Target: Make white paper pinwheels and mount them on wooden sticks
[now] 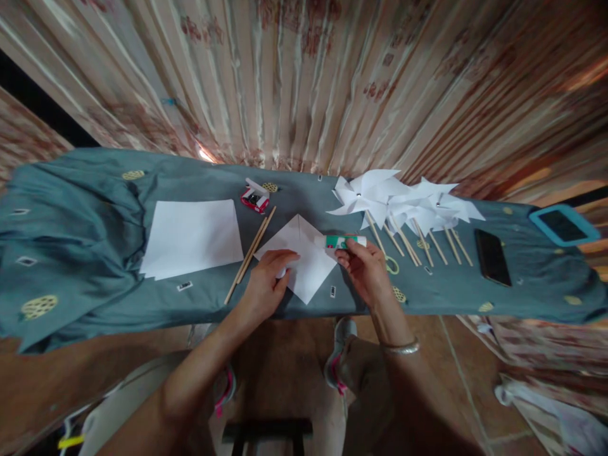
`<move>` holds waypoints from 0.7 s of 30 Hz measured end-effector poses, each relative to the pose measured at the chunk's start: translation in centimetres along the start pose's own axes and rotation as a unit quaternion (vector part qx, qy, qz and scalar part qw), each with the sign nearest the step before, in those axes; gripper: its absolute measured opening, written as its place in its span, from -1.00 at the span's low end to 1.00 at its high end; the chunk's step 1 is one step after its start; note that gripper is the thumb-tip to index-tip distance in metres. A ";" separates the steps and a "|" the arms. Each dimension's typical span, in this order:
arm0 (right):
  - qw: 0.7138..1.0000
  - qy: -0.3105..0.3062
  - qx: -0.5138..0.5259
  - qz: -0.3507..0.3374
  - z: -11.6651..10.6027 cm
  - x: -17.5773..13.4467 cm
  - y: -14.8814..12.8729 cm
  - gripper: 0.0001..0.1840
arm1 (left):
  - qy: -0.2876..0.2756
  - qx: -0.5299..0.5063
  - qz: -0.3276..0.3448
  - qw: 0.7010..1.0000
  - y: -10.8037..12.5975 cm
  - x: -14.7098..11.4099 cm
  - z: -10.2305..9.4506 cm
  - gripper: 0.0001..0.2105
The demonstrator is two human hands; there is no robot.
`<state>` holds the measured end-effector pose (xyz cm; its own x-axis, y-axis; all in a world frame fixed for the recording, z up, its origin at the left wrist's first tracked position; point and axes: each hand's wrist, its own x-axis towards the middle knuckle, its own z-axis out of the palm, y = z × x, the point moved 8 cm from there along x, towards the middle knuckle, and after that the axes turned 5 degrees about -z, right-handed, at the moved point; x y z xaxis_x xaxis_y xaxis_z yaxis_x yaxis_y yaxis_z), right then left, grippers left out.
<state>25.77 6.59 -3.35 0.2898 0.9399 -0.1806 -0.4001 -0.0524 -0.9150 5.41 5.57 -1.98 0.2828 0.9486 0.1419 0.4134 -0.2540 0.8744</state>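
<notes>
Fingers of the right hand are pinched around a green-and-white glue stick, holding it nearly level, its pale end turned left over the right side of a white square sheet. From where I stand I can't tell whether that end touches the paper. It lies cornerwise on the cloth-covered counter, between the two hands, a thin line running down from its far corner.

On its left side rests the left hand, fingers curled; a small white piece shows beneath them, though I can't make out whether they grip it or only press down.

Just beyond and left of those left fingers lie some wooden sticks, with an open red box farther out and a stack of white paper more to the left.

Beyond the right fingers, and off to their right, white paper pinwheels sit bunched, their sticks pointing back this way. A pale green loop peeks out just right of the right hand; well to the right are a dark phone and a blue-framed device.
</notes>
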 end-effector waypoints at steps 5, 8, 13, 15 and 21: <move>0.986 -0.020 -0.141 -0.085 1.6 0.6 -0.4 -0.64 | -0.047 0.114 0.078 0.989 0.3 -0.2 1.9 -0.65; 0.968 -0.039 -0.214 -0.123 2.6 0.8 -0.4 -0.68 | -0.061 0.149 0.072 0.984 -0.2 0.0 2.7 -0.61; 0.935 -0.077 -0.309 -0.156 3.7 0.8 -0.4 -0.78 | -0.097 0.181 0.052 0.977 -0.6 0.1 3.4 -0.56; 0.915 -0.086 -0.357 -0.168 3.9 0.7 -0.3 -0.79 | -0.099 0.184 0.050 0.977 -0.6 0.1 3.4 -0.57; 0.862 -0.103 -0.456 -0.195 4.7 0.2 -0.4 -0.76 | -0.090 0.179 0.041 0.979 -0.6 0.0 3.4 -0.59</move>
<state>21.93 8.39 -1.33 0.0501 0.9811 0.1869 0.5707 0.1254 -0.8115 8.08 5.12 -4.05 0.4624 0.8819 0.0920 0.6503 -0.4079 0.6409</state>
